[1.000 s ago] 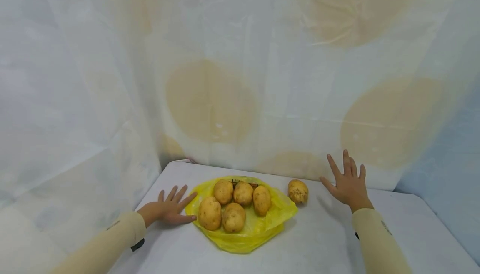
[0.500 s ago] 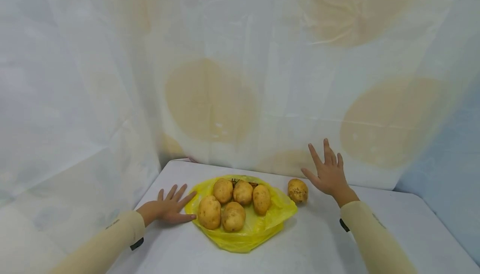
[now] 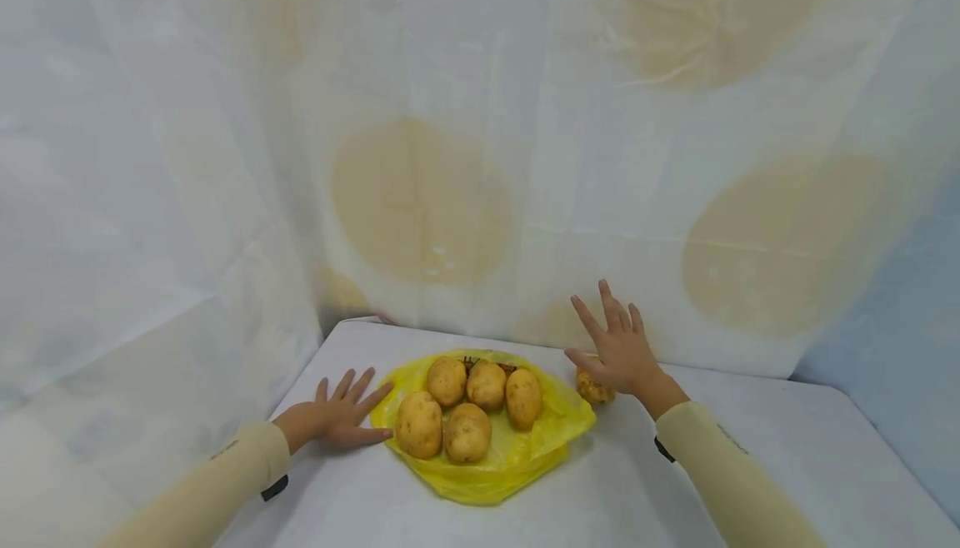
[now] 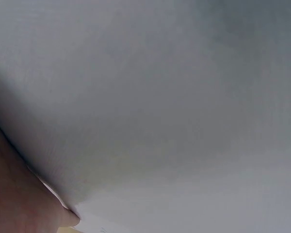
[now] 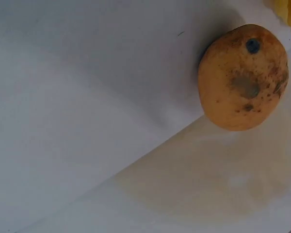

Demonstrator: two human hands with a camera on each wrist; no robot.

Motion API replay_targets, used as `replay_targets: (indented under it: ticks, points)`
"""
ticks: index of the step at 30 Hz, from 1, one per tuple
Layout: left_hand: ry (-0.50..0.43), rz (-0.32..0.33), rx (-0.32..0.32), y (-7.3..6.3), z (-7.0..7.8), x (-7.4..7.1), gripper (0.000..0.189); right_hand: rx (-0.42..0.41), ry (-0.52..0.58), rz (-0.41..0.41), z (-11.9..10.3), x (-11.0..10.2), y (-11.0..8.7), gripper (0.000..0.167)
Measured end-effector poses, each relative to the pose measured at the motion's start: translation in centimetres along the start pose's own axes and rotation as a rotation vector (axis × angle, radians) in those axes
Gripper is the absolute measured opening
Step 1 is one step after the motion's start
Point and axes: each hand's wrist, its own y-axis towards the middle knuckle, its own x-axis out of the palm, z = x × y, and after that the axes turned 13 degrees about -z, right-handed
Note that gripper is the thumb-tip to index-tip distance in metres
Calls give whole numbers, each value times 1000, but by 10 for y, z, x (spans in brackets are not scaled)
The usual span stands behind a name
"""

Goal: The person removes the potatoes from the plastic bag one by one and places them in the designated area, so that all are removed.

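Several brown potatoes (image 3: 468, 434) lie on a flattened yellow plastic bag (image 3: 487, 485) in the head view. At the bag's left edge my left hand (image 3: 336, 421) rests with spread fingers, thumb and forefinger tips right at the plastic. My right hand (image 3: 621, 358), fingers spread and straight, hovers over a single potato (image 3: 597, 390) to the right of the bag and partly hides it. The right wrist view shows that potato (image 5: 243, 80) whole, with dark spots on its skin. Only a bit of the left hand (image 4: 24, 194) shows in the left wrist view.
The white table (image 3: 720, 465) has its back edge against a hanging white sheet (image 3: 570, 156) with tan circles. More white sheeting (image 3: 150, 240) closes in the left side. A yellow bag corner (image 5: 288, 14) shows near the lone potato in the right wrist view.
My right hand has moved left, from beside the lone potato to over it, fingers still spread. The left hand, the bag and the potatoes have stayed in place.
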Motion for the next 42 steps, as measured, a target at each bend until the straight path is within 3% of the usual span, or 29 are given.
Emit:
replay_targets:
  ticks: [15, 26, 35, 42]
  points:
    - [-26, -16, 17, 0, -4, 1, 100, -219, -67, -27, -62, 9, 9, 94]
    - [-7, -8, 5, 7, -7, 1, 99, -298, -121, -70, -90, 20, 11, 86]
    - [-16, 8, 9, 2, -10, 1, 97, -390, -117, -44, -113, 35, 16, 88]
    - [6, 13, 0, 1, -10, 3, 95, -420, -109, -100, -126, 36, 13, 87]
